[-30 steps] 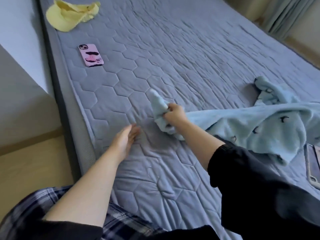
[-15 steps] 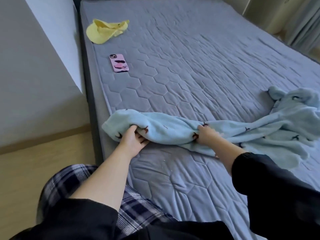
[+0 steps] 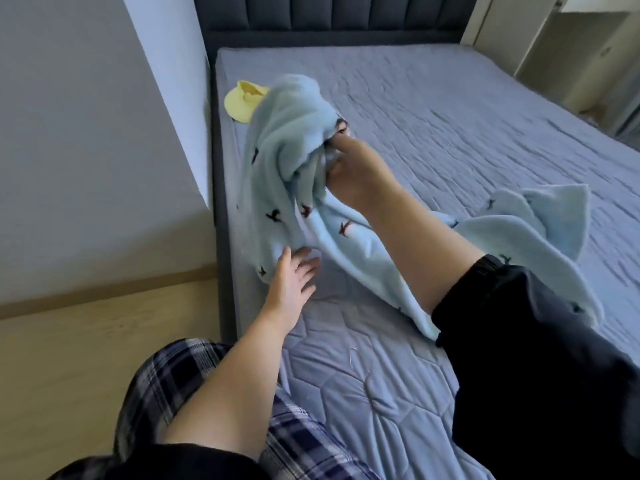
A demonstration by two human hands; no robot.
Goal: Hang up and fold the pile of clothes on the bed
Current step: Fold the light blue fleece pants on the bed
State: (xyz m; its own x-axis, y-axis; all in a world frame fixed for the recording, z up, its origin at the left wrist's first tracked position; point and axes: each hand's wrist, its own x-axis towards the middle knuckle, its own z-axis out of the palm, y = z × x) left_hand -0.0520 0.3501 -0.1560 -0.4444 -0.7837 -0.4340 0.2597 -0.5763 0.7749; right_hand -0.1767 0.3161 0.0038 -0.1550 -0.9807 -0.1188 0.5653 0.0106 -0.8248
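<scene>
A fluffy light-blue garment with small dark animal prints hangs bunched above the left side of the bed. My right hand grips its upper part and holds it raised. The rest of the garment trails down to the right across the mattress and under my right forearm. My left hand reaches out with spread fingers and touches the hanging lower edge of the fabric near the bed's left edge.
A yellow cloth item lies near the bed's far left corner, partly hidden behind the raised garment. The dark padded headboard is at the back. A wall and wooden floor lie left of the bed.
My right hand has lifted the blue garment from the mattress into the air. My left hand has let go of the garment's end and now touches its hanging edge. The pink phone is hidden.
</scene>
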